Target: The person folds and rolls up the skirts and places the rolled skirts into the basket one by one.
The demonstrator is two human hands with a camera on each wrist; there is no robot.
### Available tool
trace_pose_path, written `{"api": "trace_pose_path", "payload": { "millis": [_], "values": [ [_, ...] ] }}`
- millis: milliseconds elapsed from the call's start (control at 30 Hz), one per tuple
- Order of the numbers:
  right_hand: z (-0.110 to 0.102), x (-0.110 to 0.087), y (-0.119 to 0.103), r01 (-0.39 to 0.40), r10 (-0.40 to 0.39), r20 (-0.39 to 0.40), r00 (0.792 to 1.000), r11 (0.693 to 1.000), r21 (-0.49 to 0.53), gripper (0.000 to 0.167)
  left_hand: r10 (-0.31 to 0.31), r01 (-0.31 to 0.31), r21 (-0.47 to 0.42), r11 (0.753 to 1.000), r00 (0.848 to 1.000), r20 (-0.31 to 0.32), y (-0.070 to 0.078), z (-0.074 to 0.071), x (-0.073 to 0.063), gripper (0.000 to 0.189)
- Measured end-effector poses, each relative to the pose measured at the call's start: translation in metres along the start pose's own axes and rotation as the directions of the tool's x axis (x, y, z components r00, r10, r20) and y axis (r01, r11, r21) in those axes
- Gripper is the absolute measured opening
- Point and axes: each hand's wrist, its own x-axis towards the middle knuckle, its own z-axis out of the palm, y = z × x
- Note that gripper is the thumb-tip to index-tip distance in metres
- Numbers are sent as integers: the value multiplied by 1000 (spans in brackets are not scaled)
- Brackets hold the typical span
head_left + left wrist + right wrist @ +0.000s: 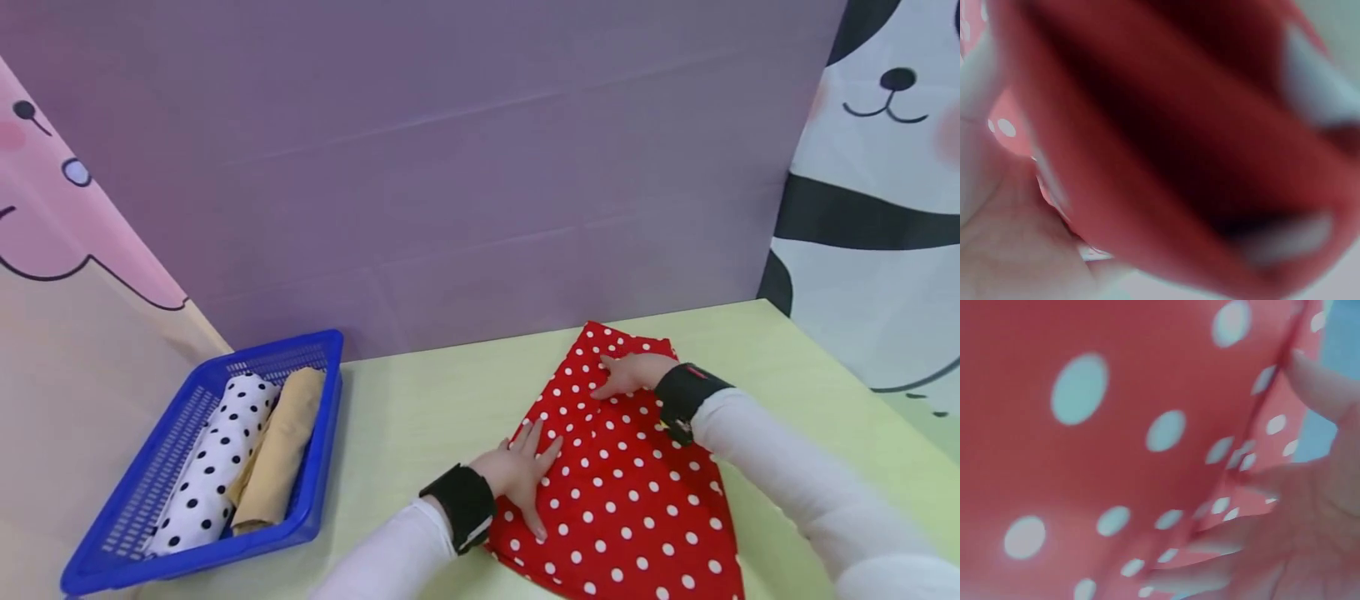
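Note:
A red cloth with white polka dots (622, 500) lies on the table, narrow at the far end and wider toward the front. My left hand (517, 475) rests on its left edge with fingers spread. Farther up, my right hand (633, 373) lies on the cloth near the far end, its fingers pointing left. The left wrist view shows blurred red folds of the cloth (1147, 187) beside the palm. In the right wrist view the dotted cloth (1116, 469) fills the left side, and straight fingers of the right hand (1310, 531) touch it.
A blue plastic basket (187, 565) stands at the left, holding a rolled white cloth with black dots (217, 467) and a rolled tan cloth (281, 450). The pale yellow table (405, 417) meets a purple backdrop (450, 167). A panda-print panel (877, 192) borders the right side.

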Motion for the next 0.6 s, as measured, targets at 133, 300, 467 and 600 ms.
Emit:
{"api": "trace_pose_path", "payload": {
  "millis": [133,300,467,600],
  "values": [
    [1,-19,-5,-86,87,67,994,996,-19,105,-35,35,14,999,999,-18,7,-4,-10,109],
    [3,-29,-14,-48,43,127,991,998,34,105,-146,153,93,984,986,-82,20,-4,-16,109],
    [1,-24,-22,-20,-1,120,993,985,170,89,-228,257,290,922,965,-129,35,-2,-16,110],
    [4,-16,-28,-6,-21,125,992,978,207,90,-287,298,270,916,955,-81,44,-2,-16,108]
  ]
}}
